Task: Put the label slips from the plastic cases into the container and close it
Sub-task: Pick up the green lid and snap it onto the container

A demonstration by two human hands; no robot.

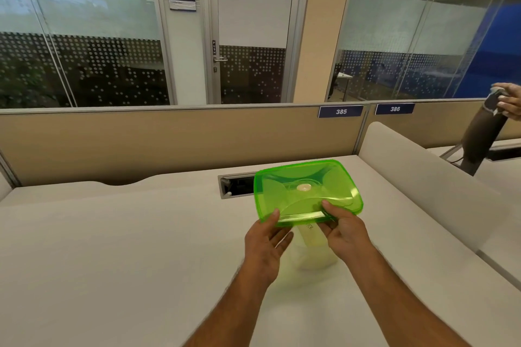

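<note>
- The green lid [307,191] is pinched at its near edge by both the left hand [266,245] and right hand [345,229].
- It should be lowered level onto the pale container [313,245], then pressed evenly.

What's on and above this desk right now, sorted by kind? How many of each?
Green see-through plastic case, held by the left hand and right hand: 1
Pale slip with writing under the case: 1
Hands of the person working: 2
Numbered desk plates, 385 and 386: 2
Total: 6
</note>
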